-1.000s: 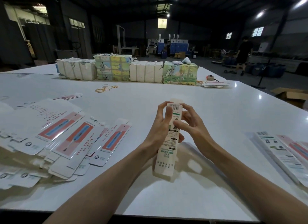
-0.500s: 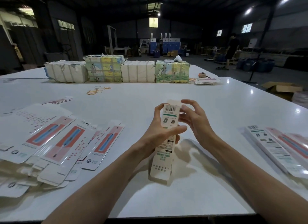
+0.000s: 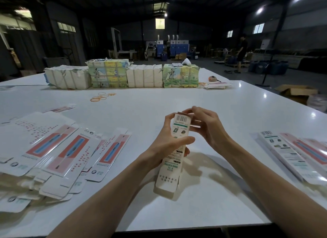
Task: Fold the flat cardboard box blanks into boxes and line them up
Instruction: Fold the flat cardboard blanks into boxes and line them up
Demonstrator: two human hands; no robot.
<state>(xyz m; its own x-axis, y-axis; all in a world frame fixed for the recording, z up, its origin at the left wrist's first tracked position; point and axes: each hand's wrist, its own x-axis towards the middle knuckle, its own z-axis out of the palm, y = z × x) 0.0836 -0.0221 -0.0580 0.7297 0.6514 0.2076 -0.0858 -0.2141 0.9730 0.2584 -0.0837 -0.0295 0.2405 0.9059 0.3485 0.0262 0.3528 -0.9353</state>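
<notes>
Cardboard is everywhere here, and the long, narrow box held over the white table serves as the reference for the rest. It is tilted, with its barcode end up and away from the person and its open lower end close to the table top. Whether that end touches the surface cannot be told.

The left hand grips the box around its middle, thumb laid across the printed face and fingers curled round the far edge. The right hand is at the top end, its curled fingers pinching the flap there.

Left of the box lies a loose, overlapping pile of flat blanks, printed with red and blue panels. Right of the box, well apart from it, several folded boxes lie side by side.

Beyond the box, a scatter of rubber bands rests on the table. Farther beyond, a row of wrapped bundles sits along the far edge, with a small stack of flat cards just beside its right end. Far beyond the box and to its right, a person stands on the dark workshop floor.
</notes>
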